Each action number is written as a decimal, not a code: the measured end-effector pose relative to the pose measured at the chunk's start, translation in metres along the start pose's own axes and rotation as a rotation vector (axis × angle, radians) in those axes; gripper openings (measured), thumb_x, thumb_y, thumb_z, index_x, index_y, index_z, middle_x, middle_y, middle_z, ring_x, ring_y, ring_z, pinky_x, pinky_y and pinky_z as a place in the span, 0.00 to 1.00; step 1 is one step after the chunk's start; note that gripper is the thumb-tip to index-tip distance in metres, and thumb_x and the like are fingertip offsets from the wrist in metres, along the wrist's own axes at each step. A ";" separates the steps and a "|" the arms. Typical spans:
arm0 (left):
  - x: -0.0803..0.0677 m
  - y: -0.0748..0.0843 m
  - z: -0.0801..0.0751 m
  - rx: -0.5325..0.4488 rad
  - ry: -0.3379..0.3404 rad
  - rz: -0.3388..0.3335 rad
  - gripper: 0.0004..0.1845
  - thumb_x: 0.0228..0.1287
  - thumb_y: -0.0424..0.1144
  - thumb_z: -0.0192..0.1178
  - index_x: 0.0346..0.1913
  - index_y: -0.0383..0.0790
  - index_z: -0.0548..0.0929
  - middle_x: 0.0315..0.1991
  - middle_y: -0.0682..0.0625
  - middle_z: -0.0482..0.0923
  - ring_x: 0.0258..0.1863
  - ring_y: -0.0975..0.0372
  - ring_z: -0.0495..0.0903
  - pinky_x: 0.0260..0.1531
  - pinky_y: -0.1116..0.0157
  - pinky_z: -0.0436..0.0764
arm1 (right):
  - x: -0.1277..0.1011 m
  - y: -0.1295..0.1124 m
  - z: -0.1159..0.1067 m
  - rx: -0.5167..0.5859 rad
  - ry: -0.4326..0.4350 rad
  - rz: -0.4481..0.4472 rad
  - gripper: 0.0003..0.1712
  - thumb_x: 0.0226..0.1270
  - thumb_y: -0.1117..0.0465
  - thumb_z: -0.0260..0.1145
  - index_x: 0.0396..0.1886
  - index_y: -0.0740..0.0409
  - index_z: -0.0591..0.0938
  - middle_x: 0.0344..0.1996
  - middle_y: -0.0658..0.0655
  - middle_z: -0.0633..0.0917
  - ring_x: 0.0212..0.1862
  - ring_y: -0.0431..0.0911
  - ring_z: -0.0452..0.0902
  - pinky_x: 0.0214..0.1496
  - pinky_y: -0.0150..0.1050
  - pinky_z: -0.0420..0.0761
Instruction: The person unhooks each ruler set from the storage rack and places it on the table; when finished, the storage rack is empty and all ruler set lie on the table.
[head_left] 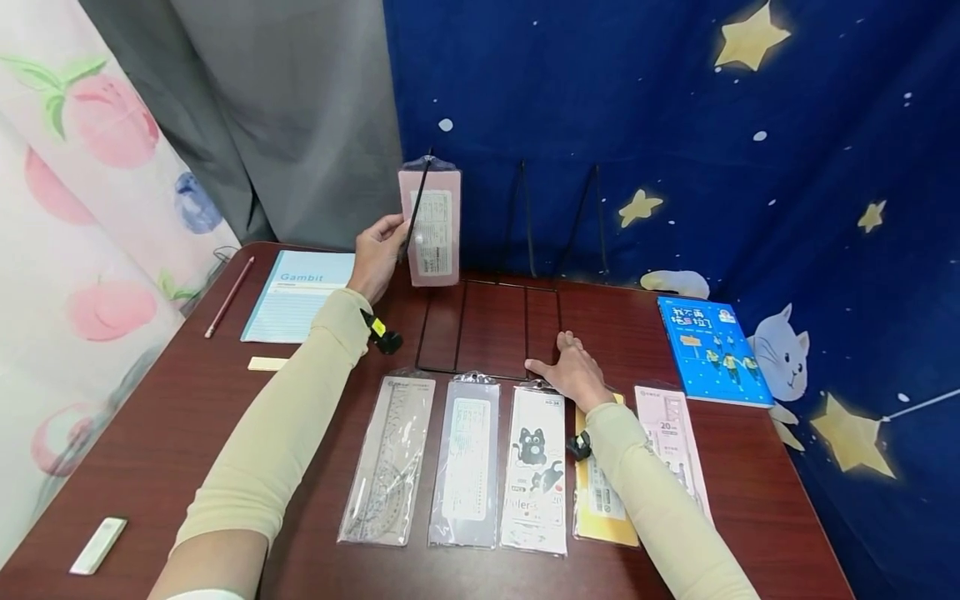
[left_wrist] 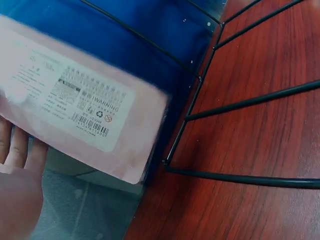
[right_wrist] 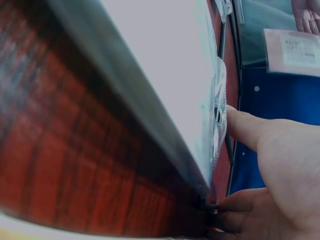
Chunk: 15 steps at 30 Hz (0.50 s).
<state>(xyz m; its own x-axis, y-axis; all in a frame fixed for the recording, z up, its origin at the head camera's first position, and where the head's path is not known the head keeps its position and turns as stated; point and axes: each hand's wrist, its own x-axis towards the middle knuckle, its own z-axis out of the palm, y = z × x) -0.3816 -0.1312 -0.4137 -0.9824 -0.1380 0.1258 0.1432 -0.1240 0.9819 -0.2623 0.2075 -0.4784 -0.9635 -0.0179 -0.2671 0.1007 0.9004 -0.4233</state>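
Note:
A pink packet (head_left: 448,250) with a printed label hangs by its clear top hole from the peak of a black wire rack (head_left: 492,284). My left hand (head_left: 377,254) pinches its left edge; in the left wrist view several fingers (left_wrist: 18,146) reach behind the packet and the thumb is hidden. My right hand (head_left: 576,368) rests at the rack's near right corner, thumb apart from the fingers. Just below lie a grey ruler packet (head_left: 390,458), a grey-backed packet (head_left: 465,467), a white cat ruler packet (head_left: 534,475), a yellow packet (head_left: 615,525) and a pink ruler packet (head_left: 667,425).
A Gambit notebook (head_left: 277,312), a pencil (head_left: 230,296) and a pale bar (head_left: 266,364) lie on the left of the table (head_left: 187,433). Nearer the front is a whitish block (head_left: 99,546). A blue book (head_left: 712,350) lies at the right edge; curtains (head_left: 675,108) hang behind.

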 end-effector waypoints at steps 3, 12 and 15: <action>-0.001 -0.001 -0.003 0.040 0.002 0.002 0.13 0.74 0.46 0.64 0.52 0.42 0.87 0.32 0.60 0.83 0.29 0.68 0.74 0.32 0.72 0.73 | -0.001 0.000 0.001 0.005 -0.001 -0.001 0.59 0.70 0.33 0.65 0.84 0.64 0.50 0.84 0.65 0.48 0.85 0.61 0.42 0.82 0.63 0.53; -0.014 0.004 -0.010 0.102 -0.038 -0.009 0.19 0.75 0.45 0.64 0.61 0.40 0.86 0.38 0.61 0.87 0.37 0.70 0.82 0.37 0.73 0.81 | -0.002 0.000 0.001 0.010 0.004 0.003 0.59 0.70 0.33 0.65 0.84 0.63 0.50 0.85 0.64 0.48 0.85 0.61 0.42 0.82 0.63 0.53; -0.018 0.005 -0.013 0.119 -0.044 0.002 0.19 0.74 0.45 0.64 0.61 0.39 0.86 0.38 0.61 0.87 0.37 0.69 0.82 0.36 0.73 0.81 | -0.001 -0.001 0.001 0.007 0.003 0.005 0.60 0.70 0.33 0.65 0.84 0.63 0.50 0.85 0.64 0.48 0.85 0.60 0.42 0.82 0.63 0.53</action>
<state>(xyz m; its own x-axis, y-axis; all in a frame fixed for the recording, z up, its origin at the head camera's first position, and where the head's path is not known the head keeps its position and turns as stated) -0.3621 -0.1420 -0.4125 -0.9869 -0.0947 0.1310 0.1321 -0.0059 0.9912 -0.2610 0.2064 -0.4787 -0.9638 -0.0122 -0.2664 0.1070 0.8972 -0.4285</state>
